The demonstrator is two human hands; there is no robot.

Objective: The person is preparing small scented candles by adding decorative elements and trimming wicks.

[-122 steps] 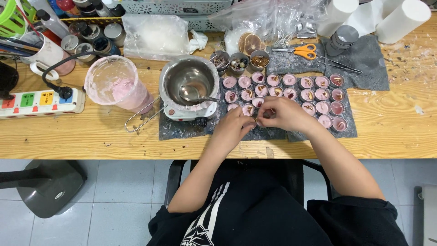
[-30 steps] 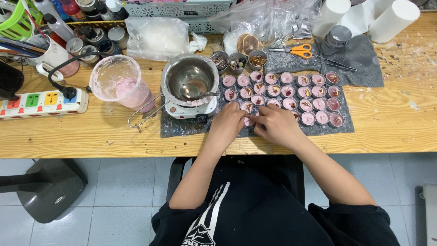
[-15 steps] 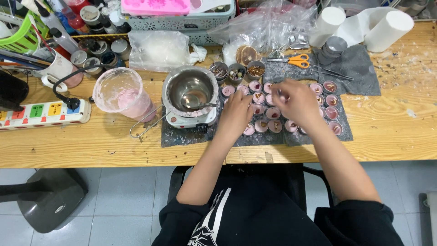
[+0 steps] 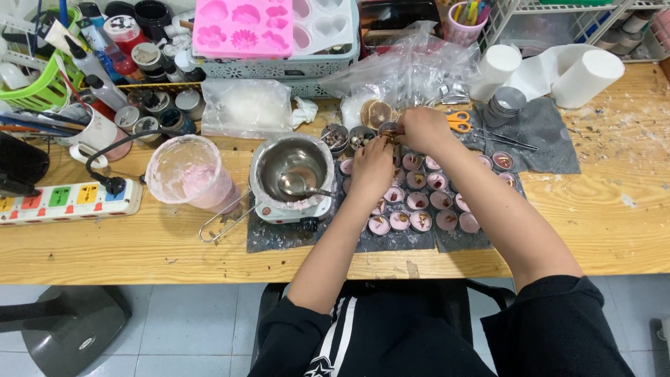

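Observation:
Several small round cups of pink wax (image 4: 417, 202) stand in rows on a dark grey mat (image 4: 391, 239) on the wooden table. My left hand (image 4: 371, 167) rests over the left cups, fingers curled near the small bowls of decorations (image 4: 335, 136) at the mat's far edge. My right hand (image 4: 419, 128) reaches over those bowls, its fingertips pinched together at a bowl; whatever it pinches is too small to tell. Both forearms cross the cups and hide some of them.
A steel melting pot with a spoon (image 4: 292, 171) sits left of the cups, next to a pink-smeared plastic jug (image 4: 185, 171). A power strip (image 4: 66, 201), white mug (image 4: 94, 132), plastic bags (image 4: 244, 106), pink moulds (image 4: 244, 26), scissors (image 4: 459, 122), paper rolls (image 4: 590, 73).
Both hands have moved from the near rows of cups up to the small bowls at the far edge of the mat. The camera has tipped up and shows more of the shelf behind.

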